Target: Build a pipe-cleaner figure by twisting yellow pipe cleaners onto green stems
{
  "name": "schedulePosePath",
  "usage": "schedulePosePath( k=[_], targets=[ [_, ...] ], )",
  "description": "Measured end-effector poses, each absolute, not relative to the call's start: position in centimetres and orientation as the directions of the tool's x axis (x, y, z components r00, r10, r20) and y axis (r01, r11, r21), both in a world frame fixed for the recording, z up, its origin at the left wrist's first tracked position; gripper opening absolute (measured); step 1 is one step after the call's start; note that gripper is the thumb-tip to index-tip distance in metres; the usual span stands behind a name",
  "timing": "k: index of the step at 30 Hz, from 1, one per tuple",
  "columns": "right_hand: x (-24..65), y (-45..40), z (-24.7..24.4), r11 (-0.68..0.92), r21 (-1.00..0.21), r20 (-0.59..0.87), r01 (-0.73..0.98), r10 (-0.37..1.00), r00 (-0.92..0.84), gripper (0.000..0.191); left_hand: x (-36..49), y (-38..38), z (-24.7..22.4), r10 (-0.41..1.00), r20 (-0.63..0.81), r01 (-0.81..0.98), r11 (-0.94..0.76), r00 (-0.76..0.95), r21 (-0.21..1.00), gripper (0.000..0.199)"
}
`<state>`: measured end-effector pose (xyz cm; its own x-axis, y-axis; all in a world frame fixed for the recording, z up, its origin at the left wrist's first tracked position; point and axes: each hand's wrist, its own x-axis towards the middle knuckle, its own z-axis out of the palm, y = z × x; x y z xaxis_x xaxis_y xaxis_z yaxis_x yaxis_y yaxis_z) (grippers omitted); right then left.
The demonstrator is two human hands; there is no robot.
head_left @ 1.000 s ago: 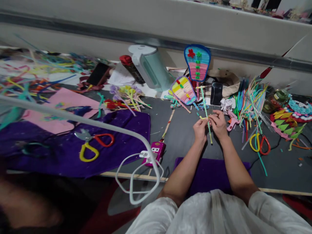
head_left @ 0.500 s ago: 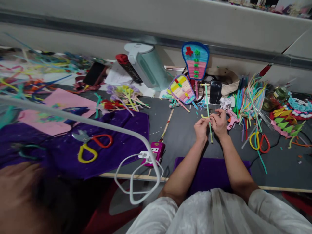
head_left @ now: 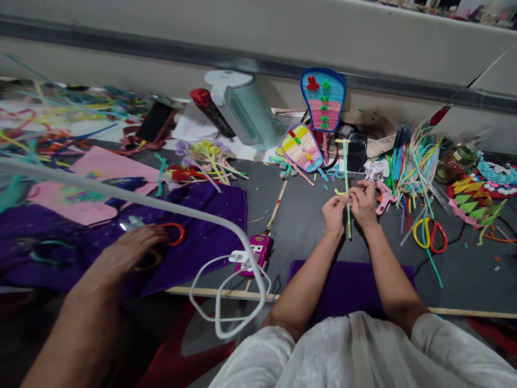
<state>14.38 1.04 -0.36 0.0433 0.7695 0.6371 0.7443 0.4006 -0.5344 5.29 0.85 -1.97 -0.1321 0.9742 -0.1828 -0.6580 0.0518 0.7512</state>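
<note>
Both my hands meet over the grey table, fingers pinched on a pale green pipe cleaner (head_left: 346,167) that stands nearly upright in this view. A short yellow piece crosses its top end. Another yellow piece (head_left: 341,192), bent at its tip, sticks out to the left by my fingers. My left hand (head_left: 334,214) grips from the left, and my right hand (head_left: 362,205) from the right with its outer fingers curled. The fingertips hide the joint between the pieces. Behind them two pipe-cleaner fans, one blue-edged (head_left: 323,99) and one purple-edged (head_left: 302,148), lean near the wall.
To the right are a pink glue gun (head_left: 384,198), a bundle of pipe cleaners (head_left: 418,167) and scissors (head_left: 430,235). A power strip (head_left: 258,253) with a white cable lies left. Another person's hand (head_left: 133,245) covers red-and-yellow scissors (head_left: 176,234) on purple cloth (head_left: 218,215).
The other person's hand has come in from the lower left onto the scissors on the purple cloth. My hands have barely moved; the pipe cleaner has shifted and tilted slightly.
</note>
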Motion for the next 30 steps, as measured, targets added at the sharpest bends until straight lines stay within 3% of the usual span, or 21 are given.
schedulePosePath(
  k=[16,20,25,30],
  targets=[
    [14.0,0.8,-0.1,0.391,-0.610,0.588,0.689,0.806,0.063,0.020,4.8,1.3,-1.4,0.970,-0.218,-0.641,0.099,-0.108,0.761,0.029],
    [13.8,0.8,0.4,0.382,-0.688,0.601,0.617,0.777,0.188,0.017,4.3,1.6,-1.5,0.967,-0.219,-0.641,0.087,-0.129,0.762,0.028],
    [14.4,1.4,0.8,0.262,-0.886,0.415,0.384,0.816,0.403,0.022,3.7,1.8,-1.3,0.956,-0.253,-0.634,0.105,-0.147,0.766,0.028],
    [14.4,2.0,0.4,0.105,-0.989,0.133,0.101,0.936,0.325,0.032,3.7,1.9,-1.3,0.956,-0.255,-0.637,0.107,-0.146,0.763,0.027]
  ],
)
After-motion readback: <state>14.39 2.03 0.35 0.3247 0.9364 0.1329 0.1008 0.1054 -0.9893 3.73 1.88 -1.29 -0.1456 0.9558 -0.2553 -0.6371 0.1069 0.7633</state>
